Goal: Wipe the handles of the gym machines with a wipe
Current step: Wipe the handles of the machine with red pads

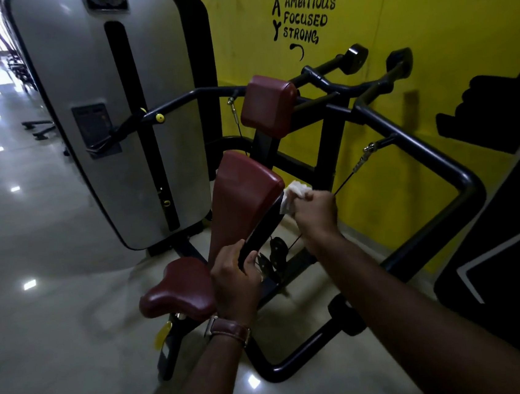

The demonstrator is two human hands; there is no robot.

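Observation:
A gym machine stands before me with a maroon seat (175, 289), a slanted maroon back pad (242, 195) and a maroon upper pad (266, 104). My right hand (316, 211) grips a crumpled white wipe (293, 195) and presses it against the black edge at the top right of the back pad. My left hand (235, 281), with a brown watch strap at the wrist, holds the lower black edge of that pad (256, 239). Two black handles (355, 58) (400, 60) stick out toward the yellow wall.
The grey weight-stack cover (109, 116) rises at the left. The machine's black frame tube (424, 154) loops round at the right and low in front. A yellow wall (426, 19) with black lettering is behind. Glossy tile floor (37, 284) spreads left.

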